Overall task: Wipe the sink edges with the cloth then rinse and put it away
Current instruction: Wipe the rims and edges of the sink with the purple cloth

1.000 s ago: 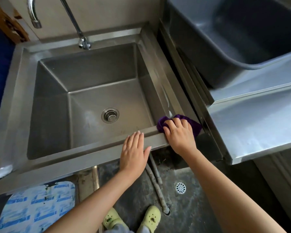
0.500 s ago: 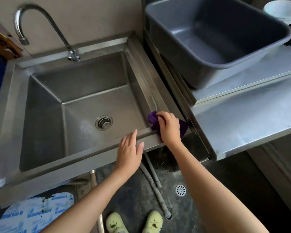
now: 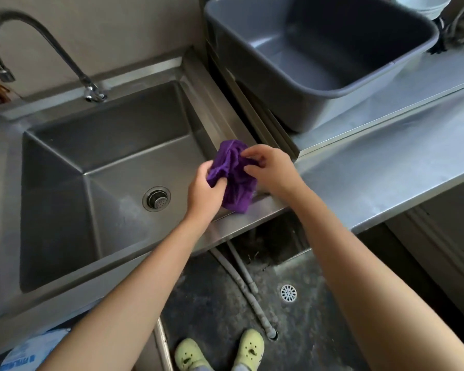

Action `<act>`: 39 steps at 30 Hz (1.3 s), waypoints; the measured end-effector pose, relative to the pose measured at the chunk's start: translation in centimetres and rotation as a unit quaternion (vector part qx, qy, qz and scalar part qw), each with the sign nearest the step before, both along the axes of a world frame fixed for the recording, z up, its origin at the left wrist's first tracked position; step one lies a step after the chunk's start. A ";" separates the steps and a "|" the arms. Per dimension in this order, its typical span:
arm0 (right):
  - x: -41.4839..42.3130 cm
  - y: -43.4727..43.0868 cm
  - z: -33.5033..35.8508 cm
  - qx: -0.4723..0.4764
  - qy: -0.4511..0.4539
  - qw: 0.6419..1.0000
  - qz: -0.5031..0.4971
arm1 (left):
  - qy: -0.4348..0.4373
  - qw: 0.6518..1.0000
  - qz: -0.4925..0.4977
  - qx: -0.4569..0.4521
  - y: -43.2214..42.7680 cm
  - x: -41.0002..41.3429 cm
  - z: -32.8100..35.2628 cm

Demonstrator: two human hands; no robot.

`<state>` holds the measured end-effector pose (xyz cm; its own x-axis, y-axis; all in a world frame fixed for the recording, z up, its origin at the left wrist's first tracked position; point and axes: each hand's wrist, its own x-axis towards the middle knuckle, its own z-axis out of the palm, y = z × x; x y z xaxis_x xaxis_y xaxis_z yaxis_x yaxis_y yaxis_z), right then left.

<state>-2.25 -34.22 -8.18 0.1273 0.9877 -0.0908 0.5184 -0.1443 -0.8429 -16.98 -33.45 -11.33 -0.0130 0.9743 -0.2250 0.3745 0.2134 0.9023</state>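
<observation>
Stainless steel fills most of the head view: a deep square sink (image 3: 65,295) on the left and a long counter (image 3: 386,170) on the right, both against a pale wall. A curved tap (image 3: 38,36) rises from the back ledge of the sink, its spout over the far left side. The round drain strainer (image 3: 156,198) sits in the bottom of the basin. No water is visible from the tap.

Both bare arms reach in from below and meet over the front right corner of the sink. The purple cloth (image 3: 235,180) is bunched up between the hands, its lower end hanging down to the front rim — whether it touches the metal cannot be told. The left hand (image 3: 202,192) grips the cloth's left side with fingers curled into the folds. The right hand (image 3: 275,170) pinches the upper right part between thumb and fingertips.

A large grey plastic tub (image 3: 319,108) stands on the raised back part of the counter, just beside the sink's right edge. Behind it, at the top right, are a white bowl (image 3: 423,4) and some dark cables (image 3: 456,28).

Below the sink is a dark, stained floor with a round floor drain (image 3: 288,293) and two grey hoses (image 3: 249,295) running down — one ends near the pale green shoes (image 3: 249,346). A blue-and-white printed packet (image 3: 30,354) shows at the bottom left.
</observation>
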 end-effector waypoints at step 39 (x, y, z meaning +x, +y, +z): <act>-1.1 -0.9 -11.0 -0.035 -0.247 0.968 -0.007 | 0.370 0.873 -0.257 0.189 6.3 3.4 -7.0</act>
<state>-3.38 -35.15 -19.14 0.1860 0.9792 -0.0813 0.8538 -0.2020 -0.4797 -13.56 -27.13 -18.36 0.4425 0.8968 -0.0011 0.8425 -0.4153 0.3430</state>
